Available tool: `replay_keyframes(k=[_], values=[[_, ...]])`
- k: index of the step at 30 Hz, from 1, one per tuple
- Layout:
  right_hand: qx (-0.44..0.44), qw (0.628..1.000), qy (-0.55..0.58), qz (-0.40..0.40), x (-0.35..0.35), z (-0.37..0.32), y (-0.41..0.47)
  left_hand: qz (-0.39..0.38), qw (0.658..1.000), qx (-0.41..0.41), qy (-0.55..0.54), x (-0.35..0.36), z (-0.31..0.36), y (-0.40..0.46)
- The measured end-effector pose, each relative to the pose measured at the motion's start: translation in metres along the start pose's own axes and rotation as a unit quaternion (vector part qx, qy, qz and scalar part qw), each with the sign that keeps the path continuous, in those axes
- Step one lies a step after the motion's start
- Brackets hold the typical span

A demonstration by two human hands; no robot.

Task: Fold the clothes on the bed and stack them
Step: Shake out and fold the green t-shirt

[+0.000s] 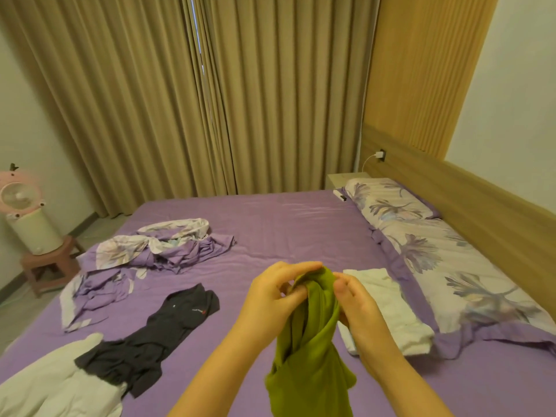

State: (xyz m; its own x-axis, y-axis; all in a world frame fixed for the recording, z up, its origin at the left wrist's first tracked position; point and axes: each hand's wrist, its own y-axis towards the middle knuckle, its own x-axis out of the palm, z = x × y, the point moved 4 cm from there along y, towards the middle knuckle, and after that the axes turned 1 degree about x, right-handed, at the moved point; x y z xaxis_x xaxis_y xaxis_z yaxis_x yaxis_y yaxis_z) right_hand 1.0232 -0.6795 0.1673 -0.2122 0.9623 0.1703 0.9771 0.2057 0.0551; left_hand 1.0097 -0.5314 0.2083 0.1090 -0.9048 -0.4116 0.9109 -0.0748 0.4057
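Low in the middle of the frame, both hands are raised together over the purple bed (285, 230), holding an olive-green garment (310, 350). The left hand (273, 296) curls its fingers and thumb round the bunched top edge of the cloth; the right hand (358, 305) pinches the same edge just beside it. The garment hangs twisted between the forearms down to the bottom edge of the frame.

Just right of the hands lies a folded white garment (382, 308), next to the floral pillows (427, 251) along the wooden headboard (481, 203). At lower left lie a crumpled dark shirt (156, 335) and a white garment (51, 383), the shirt's hem overlapping it. Further up on the left lies a rumpled purple floral sheet (147, 251). At the left edge a pink fan (18, 197) stands on a stool (48, 266), with tan curtains (210, 94) behind the bed.
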Motion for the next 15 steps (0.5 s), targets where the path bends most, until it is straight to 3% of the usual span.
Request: replay_keyframes(k=[5, 10, 15], values=[[0.034, 0.999, 0.016, -0.029, -0.002, 0.018, -0.019, -0.086, 0.995, -0.007, 0.041, -0.015, 0.005, 0.014], [0.011, 0.997, -0.032, -0.070, -0.016, -0.002, -0.001, -0.171, 0.981, -0.093, 0.009, -0.040, 0.009, 0.018], [-0.024, 0.990, -0.117, -0.081, -0.007, -0.018, 0.030, -0.141, 0.980, -0.132, -0.041, -0.037, 0.016, 0.016]])
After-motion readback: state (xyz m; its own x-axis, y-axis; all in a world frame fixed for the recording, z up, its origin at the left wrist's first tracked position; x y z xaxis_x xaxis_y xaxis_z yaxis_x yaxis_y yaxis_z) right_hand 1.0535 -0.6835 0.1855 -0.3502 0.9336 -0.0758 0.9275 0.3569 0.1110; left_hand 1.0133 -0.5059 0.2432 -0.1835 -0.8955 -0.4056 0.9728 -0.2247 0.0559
